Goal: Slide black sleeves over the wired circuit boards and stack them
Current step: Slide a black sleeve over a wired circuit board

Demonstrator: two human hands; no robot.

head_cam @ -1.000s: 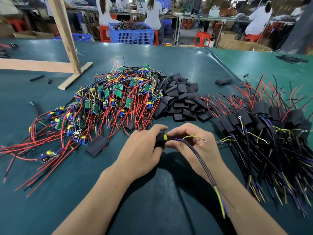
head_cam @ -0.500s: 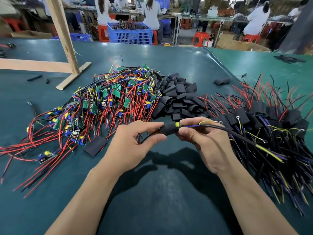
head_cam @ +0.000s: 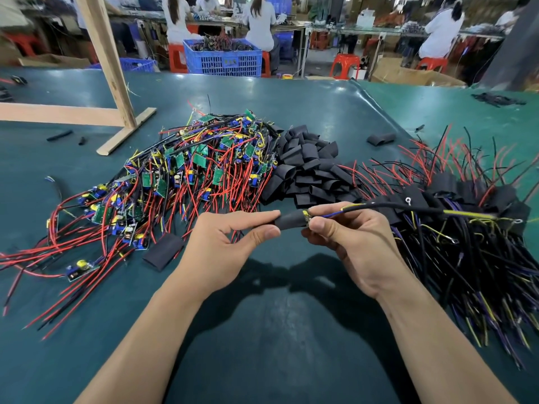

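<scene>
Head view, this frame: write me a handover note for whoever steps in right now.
Left hand pinches the black tubular sleeve; right hand pinches the wired circuit board's yellow-edged end where it sticks out of the sleeve. Its black cable trails right.
Done: the heap of sleeved boards with red and black leads, on the right.
Left: finish seating this sleeve and add the unit to that heap; then the pile of bare green circuit boards with red wires, using the pile of loose black sleeves.

Left hand [head_cam: 224,246] and right hand [head_cam: 347,243] both pinching, thumbs nearly tip to tip.
</scene>
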